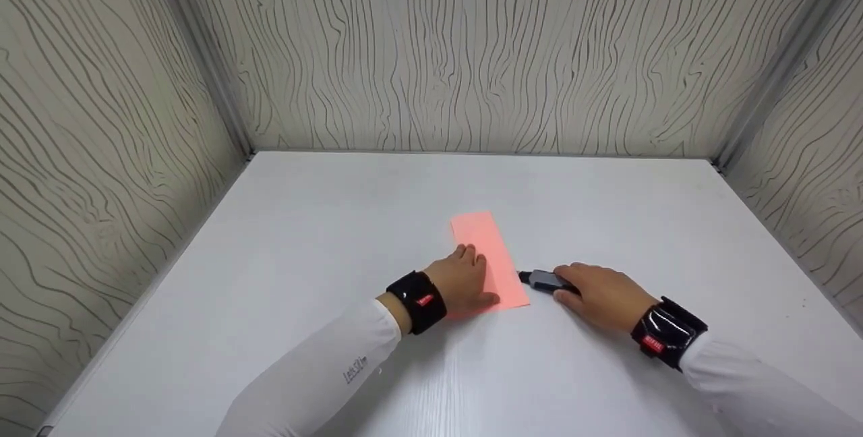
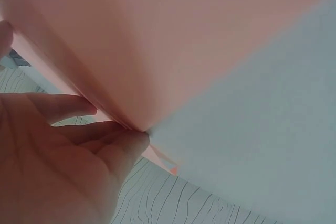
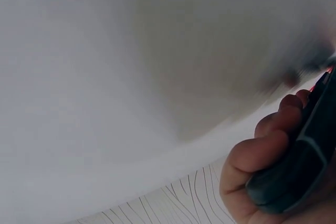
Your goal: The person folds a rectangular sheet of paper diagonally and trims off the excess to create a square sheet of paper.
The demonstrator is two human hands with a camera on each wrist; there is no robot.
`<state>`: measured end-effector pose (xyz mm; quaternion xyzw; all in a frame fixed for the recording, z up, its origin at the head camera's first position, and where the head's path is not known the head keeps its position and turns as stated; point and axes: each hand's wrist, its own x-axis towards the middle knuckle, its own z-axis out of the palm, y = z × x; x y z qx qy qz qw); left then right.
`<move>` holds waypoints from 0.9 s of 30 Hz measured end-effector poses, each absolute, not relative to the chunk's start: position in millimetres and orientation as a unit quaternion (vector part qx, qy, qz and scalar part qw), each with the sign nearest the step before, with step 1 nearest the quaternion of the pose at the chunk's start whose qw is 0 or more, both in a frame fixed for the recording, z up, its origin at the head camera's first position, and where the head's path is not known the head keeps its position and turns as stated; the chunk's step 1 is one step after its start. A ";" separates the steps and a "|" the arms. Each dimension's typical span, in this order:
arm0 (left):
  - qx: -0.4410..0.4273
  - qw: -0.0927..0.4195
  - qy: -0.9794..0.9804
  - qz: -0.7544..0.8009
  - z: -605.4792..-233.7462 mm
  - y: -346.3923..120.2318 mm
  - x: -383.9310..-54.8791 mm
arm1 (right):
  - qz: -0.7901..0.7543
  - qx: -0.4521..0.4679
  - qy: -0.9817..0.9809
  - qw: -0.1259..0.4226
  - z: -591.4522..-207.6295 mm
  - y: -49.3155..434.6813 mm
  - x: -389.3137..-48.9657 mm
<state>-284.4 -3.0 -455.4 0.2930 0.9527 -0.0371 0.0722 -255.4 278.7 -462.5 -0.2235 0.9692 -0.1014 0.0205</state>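
Note:
A pink sheet of paper (image 1: 497, 268), folded into a narrow strip, lies on the white table. My left hand (image 1: 460, 283) rests on its left part, the fingers reaching forward and the thumb out near the front edge. From the left wrist, the paper (image 2: 173, 40) shows as layers that gape apart at one side, with the fingertips pressed along the fold. In my right hand (image 1: 605, 297) I grip a grey and black utility knife (image 1: 547, 281). Its front end points left, right at the paper's right edge. The fingers curl round the dark handle (image 3: 294, 177) in the right wrist view.
The white tabletop (image 1: 323, 221) spreads around the paper on all sides. Wood-grain patterned panels (image 1: 472, 52) stand behind it and at both sides, with grey metal posts (image 1: 202, 52) at the back corners.

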 end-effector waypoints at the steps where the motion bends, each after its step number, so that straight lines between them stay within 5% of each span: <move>1: 0.293 0.073 0.953 -0.036 -455.4 -3.1 -284.3 | -0.101 -0.222 0.969 0.021 -462.4 279.1 -255.3; 27: 0.316 0.067 0.945 -0.053 -458.1 -4.2 -286.4 | -0.097 -0.218 0.971 0.032 -462.7 279.9 -262.3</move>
